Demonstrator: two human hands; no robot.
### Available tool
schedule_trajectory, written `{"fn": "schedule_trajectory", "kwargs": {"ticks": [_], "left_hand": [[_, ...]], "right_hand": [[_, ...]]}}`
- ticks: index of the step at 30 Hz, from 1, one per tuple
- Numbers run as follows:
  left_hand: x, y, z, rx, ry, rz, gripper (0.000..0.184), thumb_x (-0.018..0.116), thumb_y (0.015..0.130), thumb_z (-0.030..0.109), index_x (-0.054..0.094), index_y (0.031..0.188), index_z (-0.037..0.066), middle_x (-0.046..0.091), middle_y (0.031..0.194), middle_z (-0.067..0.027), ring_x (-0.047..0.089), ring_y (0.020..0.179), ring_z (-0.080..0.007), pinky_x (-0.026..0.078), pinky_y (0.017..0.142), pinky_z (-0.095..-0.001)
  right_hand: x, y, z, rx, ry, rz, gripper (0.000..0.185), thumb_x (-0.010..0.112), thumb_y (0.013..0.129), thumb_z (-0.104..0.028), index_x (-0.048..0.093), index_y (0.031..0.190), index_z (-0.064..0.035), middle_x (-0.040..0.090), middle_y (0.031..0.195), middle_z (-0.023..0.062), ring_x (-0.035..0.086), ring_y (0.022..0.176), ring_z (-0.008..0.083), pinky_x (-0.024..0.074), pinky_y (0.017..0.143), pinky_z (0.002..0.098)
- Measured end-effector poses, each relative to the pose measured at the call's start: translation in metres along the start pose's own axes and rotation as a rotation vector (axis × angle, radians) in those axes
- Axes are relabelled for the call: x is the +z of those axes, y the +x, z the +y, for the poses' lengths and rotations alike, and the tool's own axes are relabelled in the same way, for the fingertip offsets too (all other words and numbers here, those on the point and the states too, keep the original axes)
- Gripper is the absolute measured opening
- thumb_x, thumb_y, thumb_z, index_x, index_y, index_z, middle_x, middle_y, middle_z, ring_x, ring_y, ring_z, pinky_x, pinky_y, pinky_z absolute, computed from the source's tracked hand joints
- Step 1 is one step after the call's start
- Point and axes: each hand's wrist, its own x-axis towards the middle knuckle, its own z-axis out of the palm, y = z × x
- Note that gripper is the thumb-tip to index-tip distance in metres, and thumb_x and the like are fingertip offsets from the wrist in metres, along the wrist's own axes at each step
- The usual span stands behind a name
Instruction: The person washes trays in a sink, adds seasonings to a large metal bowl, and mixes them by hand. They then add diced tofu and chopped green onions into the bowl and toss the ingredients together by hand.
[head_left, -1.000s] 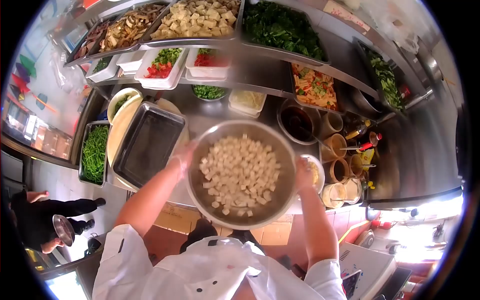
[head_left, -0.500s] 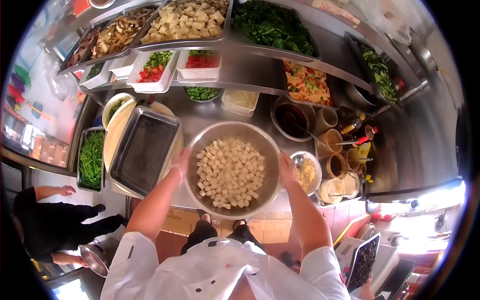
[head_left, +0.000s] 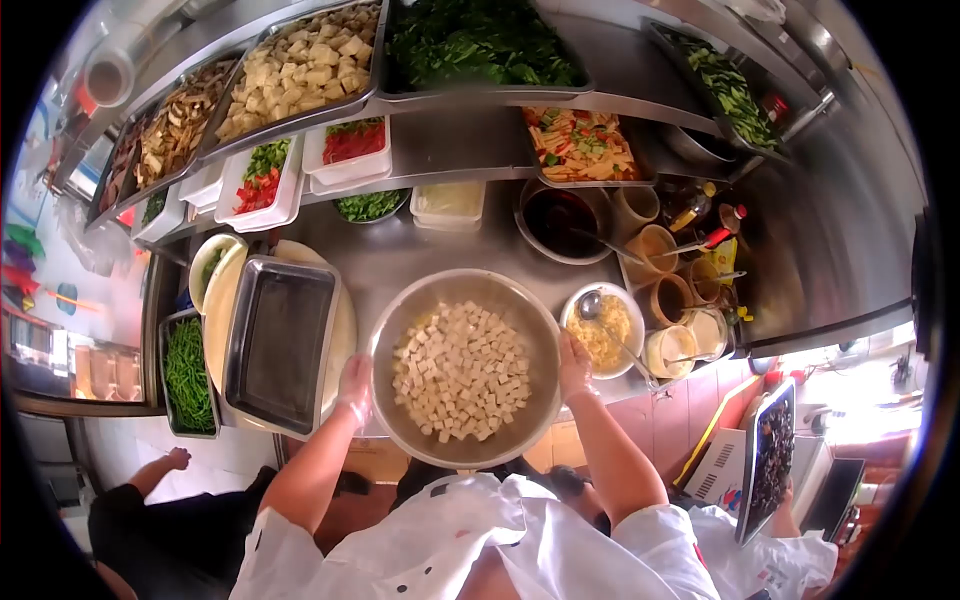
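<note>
Bowl (head_left: 470,287) of shiny silver metal, wide and round, holds small off-white cubes (head_left: 463,372); left hand (head_left: 356,384) grips its left side, right hand (head_left: 575,367) its right, fingers partly hidden.

Left hand (head_left: 355,387) and right hand (head_left: 576,367) hold a bowl (head_left: 544,350) — pale cubes (head_left: 462,372) inside.

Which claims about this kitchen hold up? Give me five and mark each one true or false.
1. The left hand and right hand hold opposite sides of the metal bowl. True.
2. Pale cubes are heaped above the metal bowl's rim. False: they lie inside, below it.
3. A spoon rests in the white bowl. True.
4. Long green vegetables lie right of the dark tray. False: they are left of it.
5. Leafy greens sit on the upper shelf. True.
</note>
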Motion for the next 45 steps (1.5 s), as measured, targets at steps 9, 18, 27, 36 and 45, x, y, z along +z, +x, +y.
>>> {"fn": "schedule_trajectory", "kwargs": {"ticks": [9,18,27,36,45], "left_hand": [[0.049,-0.001,0.154,0.077,0.077,-0.018,0.037,0.051,0.101,0.037,0.060,0.119,0.005,0.061,0.107,-0.0053,0.051,0.101,-0.0148,0.042,0.092,-0.0357],[0.024,-0.028,0.073,-0.142,0.157,0.170,0.045,0.058,0.096,0.037,0.056,0.128,0.006,0.060,0.121,-0.0109,0.055,0.108,-0.0192,0.044,0.093,-0.0337],[0.012,-0.042,0.069,0.192,-0.045,0.075,0.029,0.053,0.101,0.035,0.063,0.112,0.009,0.062,0.099,-0.0015,0.056,0.092,-0.0132,0.048,0.084,-0.0314],[0.031,0.079,0.062,0.057,0.492,-0.002,0.048,0.054,0.099,0.042,0.055,0.130,0.005,0.061,0.120,-0.0105,0.054,0.115,-0.0196,0.042,0.098,-0.0333],[-0.022,0.047,0.003,0.261,0.451,-0.002,0.053,0.056,0.100,0.035,0.044,0.140,0.003,0.054,0.134,-0.0094,0.050,0.123,-0.0185,0.039,0.106,-0.0320]], "right_hand": [[0.013,0.007,-0.166,-0.186,-0.320,-0.036,0.049,0.049,0.102,-0.038,0.058,0.133,-0.0019,0.067,0.120,0.0161,0.062,0.110,0.0236,0.0435,0.099,0.0312],[-0.005,0.008,-0.027,-0.107,-0.273,-0.113,0.044,0.058,0.099,-0.036,0.062,0.131,-0.0060,0.068,0.120,0.0057,0.061,0.108,0.0146,0.0453,0.097,0.0290],[-0.011,-0.020,-0.129,-0.265,-0.430,-0.049,0.044,0.058,0.099,-0.031,0.059,0.134,-0.0035,0.067,0.120,0.0121,0.061,0.105,0.0170,0.0460,0.094,0.0290],[0.021,0.009,-0.032,-0.150,-0.126,0.083,0.044,0.052,0.102,-0.035,0.058,0.134,-0.0059,0.067,0.118,0.0121,0.060,0.106,0.0183,0.0456,0.094,0.0302],[-0.001,-0.129,-0.020,0.116,-0.465,-0.017,0.050,0.045,0.100,-0.046,0.060,0.110,0.0012,0.063,0.083,0.0134,0.060,0.072,0.0210,0.0493,0.069,0.0388]]}}
